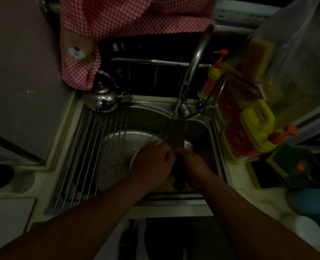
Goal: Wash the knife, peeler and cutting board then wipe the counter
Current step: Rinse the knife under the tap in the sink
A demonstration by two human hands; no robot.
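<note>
Pretty dim but looks like early days: both hands, left hand [151, 162] and right hand [191, 166], have fingers wrapped round the knife [175, 136] over the sink [202, 128], blade toward the faucet [194, 62], so peeler, board and counter probably still wait.

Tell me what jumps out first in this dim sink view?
Both hands meet over the steel sink: the left hand and right hand hold a broad knife, blade pointing away under the faucet. A red checked cloth hangs above a shiny kettle at far left.
</note>
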